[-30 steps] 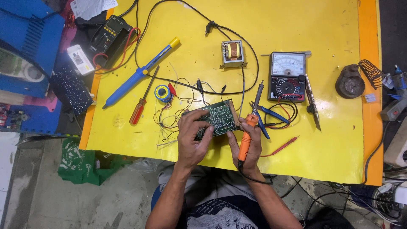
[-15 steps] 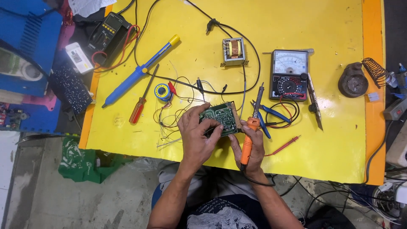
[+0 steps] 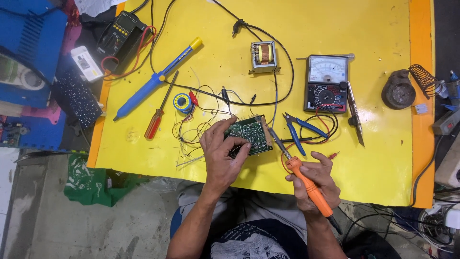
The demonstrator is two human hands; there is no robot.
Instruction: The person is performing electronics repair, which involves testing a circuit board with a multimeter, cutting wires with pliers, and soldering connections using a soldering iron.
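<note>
Near the yellow tabletop's point(image 3: 373, 158) front edge, the left hand point(image 3: 221, 156) grips the green circuit board point(image 3: 249, 134) tilted up, solder side exposed, while the right hand point(image 3: 314, 180) closes pen-style around the orange soldering iron point(image 3: 306, 184), tip at the board's edge.

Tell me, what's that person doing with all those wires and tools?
A person sits at a yellow table. The left hand holds a green circuit board tilted up off the table. The right hand grips an orange-handled soldering iron, its metal tip pointing toward the board's edge. Blue pliers, a meter with a dial and a red screwdriver lie nearby.
</note>
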